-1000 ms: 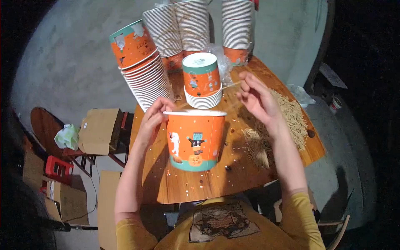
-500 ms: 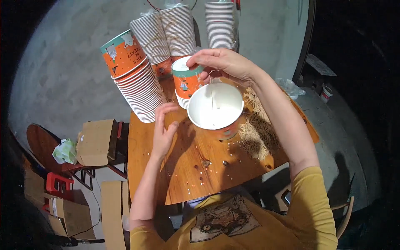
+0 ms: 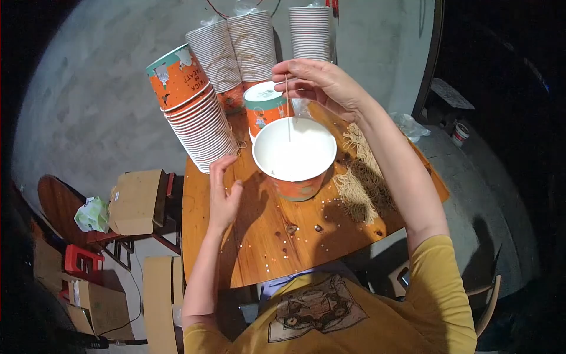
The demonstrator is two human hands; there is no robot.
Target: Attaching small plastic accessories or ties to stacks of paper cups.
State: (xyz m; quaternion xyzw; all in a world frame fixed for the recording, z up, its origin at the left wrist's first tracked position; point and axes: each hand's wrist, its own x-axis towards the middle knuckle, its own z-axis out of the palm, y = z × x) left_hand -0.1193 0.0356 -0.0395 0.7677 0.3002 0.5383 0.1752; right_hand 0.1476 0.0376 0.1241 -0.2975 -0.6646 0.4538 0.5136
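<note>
An orange paper bucket [image 3: 298,189] with a white inside stands on the wooden table [image 3: 253,259], its mouth toward me. Over its far rim, my right hand [image 3: 321,85] is closed, pinching a thin string [image 3: 288,112] between thumb and fingers. The string hangs straight down into the bucket; where it ends inside is hard to make out. My left hand [image 3: 224,192] is off to the bucket's left, fingers apart and slightly bent, holding nothing. Behind the bucket, an upside-down orange bucket [image 3: 263,112] with a green band shows its white bottom, just beside my right fingertips.
A tall leaning stack of buckets [image 3: 197,130] stands at the left. More wrapped stacks [image 3: 252,44] line the back wall. Bundles of beige string [image 3: 359,194] lie to the right. Small white bits [image 3: 286,242] dot the near tabletop. Cardboard boxes [image 3: 137,200] sit left of the table.
The bucket has shifted slightly left and steadied. My right hand has risen a little, with the string now stretched straight below it. My left hand has moved slightly left and down.
</note>
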